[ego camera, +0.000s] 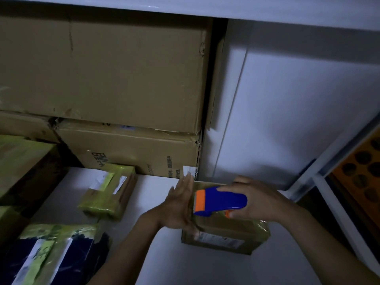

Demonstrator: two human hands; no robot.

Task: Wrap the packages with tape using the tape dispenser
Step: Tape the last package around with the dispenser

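A small cardboard package (224, 233) lies on the white table (156, 262), partly covered in yellowish tape, with a printed label on its near side. My right hand (261, 200) grips a blue tape dispenser (221, 200) with orange trim, held on top of the package. My left hand (181, 204) lies flat, fingers straight, against the package's left side, right beside the dispenser's orange front end.
A taped small package (109, 192) lies on the table to the left. A dark package with yellow tape (59, 254) sits at the near left. Large cardboard boxes (115, 75) are stacked behind. A white wall and shelf frame (320, 165) stand to the right.
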